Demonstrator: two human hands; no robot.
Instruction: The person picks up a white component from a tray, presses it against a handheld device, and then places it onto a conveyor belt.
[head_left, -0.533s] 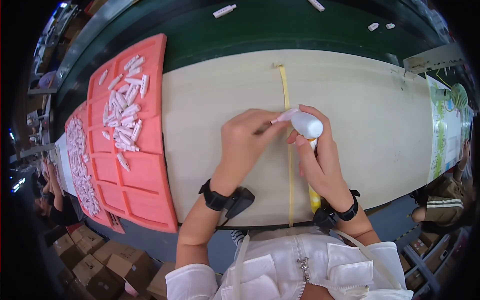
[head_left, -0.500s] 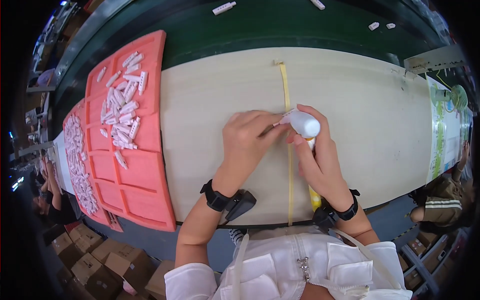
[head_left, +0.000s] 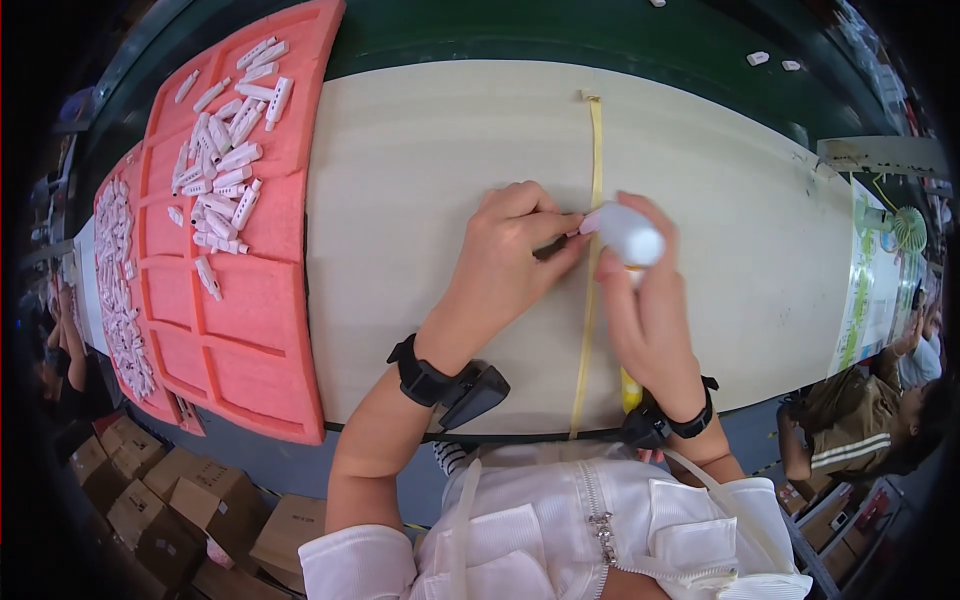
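Observation:
My left hand [head_left: 513, 250] is closed, its thumb and fingertips pinching a small pale pink piece [head_left: 590, 222] of which only one end shows. Wrapped by the fingers of my right hand [head_left: 650, 310] is a white, round-ended tool [head_left: 632, 238], blurred by motion. Its near end meets the pink piece, though whether they touch I cannot tell. A yellow cord or handle part [head_left: 630, 390] shows below the right palm; its link to the tool is hidden. Both hands are above the beige work surface [head_left: 430, 130], by a yellow tape strip [head_left: 588, 330].
Left of me lies a salmon-pink compartment tray [head_left: 250, 370] with a heap of white-pink stick-shaped pieces [head_left: 225, 165]. Another tray beyond holds many more [head_left: 118, 270]. A green conveyor belt [head_left: 480, 30] runs along the far side. At right are a small green fan [head_left: 908, 228] and a seated person [head_left: 850, 430]. Cardboard boxes [head_left: 200, 500] stand lower left.
Both hands have shifted slightly right with the piece and the tool. The white tool has turned a little and its end now faces more to the right. The whole view has moved slightly.

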